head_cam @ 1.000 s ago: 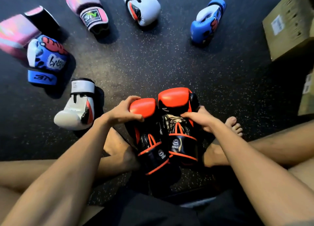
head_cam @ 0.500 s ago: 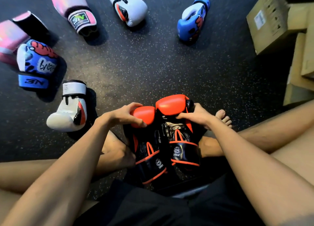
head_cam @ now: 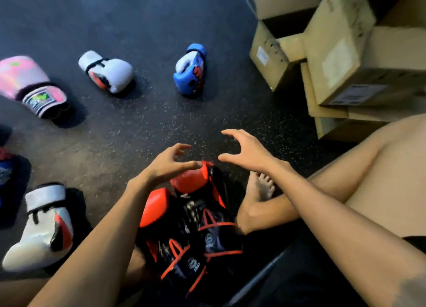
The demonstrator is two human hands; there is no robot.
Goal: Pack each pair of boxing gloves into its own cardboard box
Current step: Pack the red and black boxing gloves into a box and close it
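A pair of red and black boxing gloves (head_cam: 191, 216) lies side by side on the floor between my legs. My left hand (head_cam: 166, 166) hovers just over their red tips, fingers spread and empty. My right hand (head_cam: 246, 152) is raised beyond the gloves, fingers loosely curved, holding nothing. An open cardboard box (head_cam: 274, 50) stands at the upper right, beside a stack of closed cardboard boxes (head_cam: 345, 60).
On the dark speckled floor lie a blue glove (head_cam: 191, 74), a white glove (head_cam: 108, 72), a pink glove (head_cam: 30, 85) and another white glove (head_cam: 43, 228) at the lower left. A blue glove peeks in at the left edge. My bare feet (head_cam: 260, 196) flank the red pair.
Both hands have let go of the red and black gloves and lifted away forward. The view has swung right, bringing the cardboard boxes further into sight.
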